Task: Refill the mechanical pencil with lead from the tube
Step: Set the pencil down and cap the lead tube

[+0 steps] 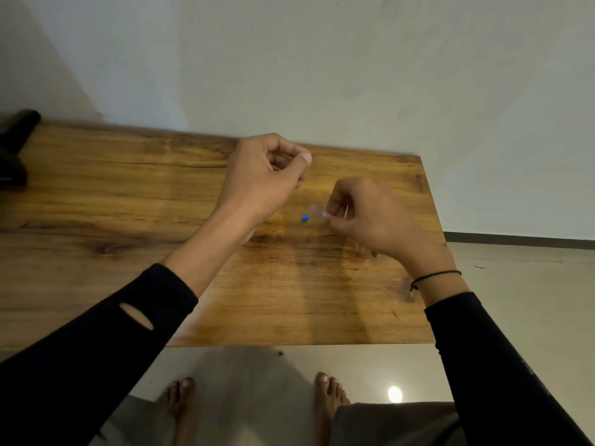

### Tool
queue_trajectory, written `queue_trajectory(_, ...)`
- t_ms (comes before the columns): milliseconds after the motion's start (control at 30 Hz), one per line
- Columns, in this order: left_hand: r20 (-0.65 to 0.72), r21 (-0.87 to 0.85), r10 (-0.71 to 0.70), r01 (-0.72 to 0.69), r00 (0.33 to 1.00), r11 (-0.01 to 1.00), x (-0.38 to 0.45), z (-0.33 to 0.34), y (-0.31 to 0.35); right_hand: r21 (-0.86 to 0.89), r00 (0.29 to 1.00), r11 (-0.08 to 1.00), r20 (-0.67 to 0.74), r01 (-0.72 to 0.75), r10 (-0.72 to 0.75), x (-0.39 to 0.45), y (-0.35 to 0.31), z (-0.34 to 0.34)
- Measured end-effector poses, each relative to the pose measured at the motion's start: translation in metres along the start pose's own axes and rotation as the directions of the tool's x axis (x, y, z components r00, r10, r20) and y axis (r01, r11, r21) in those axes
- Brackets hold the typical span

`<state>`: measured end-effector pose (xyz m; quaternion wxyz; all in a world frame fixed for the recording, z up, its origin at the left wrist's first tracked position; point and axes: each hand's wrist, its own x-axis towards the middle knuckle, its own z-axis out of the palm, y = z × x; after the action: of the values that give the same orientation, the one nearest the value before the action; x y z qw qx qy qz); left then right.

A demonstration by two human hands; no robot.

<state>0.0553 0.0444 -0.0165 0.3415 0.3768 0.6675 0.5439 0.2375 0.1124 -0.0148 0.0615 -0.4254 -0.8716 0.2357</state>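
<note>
Black sleeves (96, 349) reach over the wooden counter (128, 194). Right hand (370, 217) pinches the clear lead tube (317, 211) in its grip above a small blue cap (305, 217). Left hand (267, 175) is curled, thumb pressed to fingers; what it holds cannot be told.

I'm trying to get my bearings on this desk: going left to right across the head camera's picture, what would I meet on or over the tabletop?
Dark object at the table's far left corner → left hand → small blue piece on the wood → clear tube → right hand pinching it.
</note>
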Motion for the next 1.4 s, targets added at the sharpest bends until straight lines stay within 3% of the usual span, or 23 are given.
queue_trajectory(67, -0.017, -0.003, -0.025, 0.025, 1.0, 1.0, 0.001, -0.002, 0.001, 0.233, 0.986, 0.972, -0.154, -0.019, 0.056, 0.003, -0.006, -0.005)
queue_trajectory(167, 0.094, -0.025, -0.086, 0.088, 0.992, 0.996, -0.003, -0.001, 0.005, 0.506, 0.952, 0.863, -0.268, 0.005, 0.151, 0.007, -0.018, -0.004)
queue_trajectory(233, 0.162, -0.042, -0.112, 0.12, 0.98, 0.992, -0.008, 0.002, 0.007, 0.558, 0.938, 0.83, -0.293, 0.011, 0.185, 0.009, -0.024, 0.002)
queue_trajectory(367, 0.115, -0.005, -0.109, 0.11, 0.987, 0.994, -0.008, -0.002, 0.008, 0.618, 0.965, 0.783, -0.24, 0.065, 0.109, 0.012, -0.029, 0.007)
queue_trajectory(500, 0.177, -0.006, -0.117, 0.12, 0.977, 0.993, -0.006, -0.005, 0.007, 0.662, 0.958, 0.745, -0.26, 0.087, 0.12, 0.011, -0.028, 0.008)
queue_trajectory(600, 0.164, 0.006, -0.088, 0.088, 0.983, 0.996, -0.006, -0.004, 0.005, 0.62, 0.95, 0.783, -0.276, 0.059, 0.147, 0.013, -0.028, 0.011)
queue_trajectory(700, 0.093, 0.049, -0.046, 0.042, 0.995, 0.998, -0.004, -0.004, 0.003, 0.553, 0.972, 0.828, -0.23, 0.092, 0.046, 0.015, -0.024, 0.012)
queue_trajectory(833, 0.025, 0.087, -0.019, 0.017, 0.999, 0.996, -0.001, -0.006, 0.002, 0.214, 0.99, 0.967, -0.069, 0.135, -0.123, 0.015, -0.018, 0.023)
queue_trajectory(900, 0.007, 0.086, -0.023, 0.023, 1.0, 0.996, 0.0, -0.007, 0.002, 0.068, 0.987, 0.985, -0.005, 0.159, -0.159, 0.015, -0.018, 0.033)
queue_trajectory(1033, 0.006, 0.109, -0.021, 0.02, 1.0, 0.994, 0.0, -0.007, 0.0, -0.019, 0.988, 0.988, 0.014, 0.152, -0.152, 0.016, -0.017, 0.041)
queue_trajectory(1100, 0.007, 0.122, -0.012, 0.011, 1.0, 0.993, 0.001, -0.007, -0.001, 0.054, 0.992, 0.991, -0.049, 0.119, -0.116, 0.017, -0.016, 0.037)
queue_trajectory(1167, 0.007, 0.142, 0.007, -0.008, 1.0, 0.99, 0.001, -0.008, -0.003, 0.299, 0.988, 0.953, -0.157, 0.051, -0.004, 0.019, -0.015, 0.027)
queue_trajectory(1267, 0.023, 0.183, 0.036, -0.04, 0.999, 0.982, 0.0, -0.007, -0.005, 0.649, 0.939, 0.758, -0.297, 0.064, 0.175, 0.021, -0.015, 0.009)
queue_trajectory(1400, 0.066, 0.217, 0.061, -0.074, 0.996, 0.973, -0.002, -0.002, -0.005, 0.781, 0.92, 0.608, -0.329, 0.14, 0.211, 0.017, -0.019, -0.003)
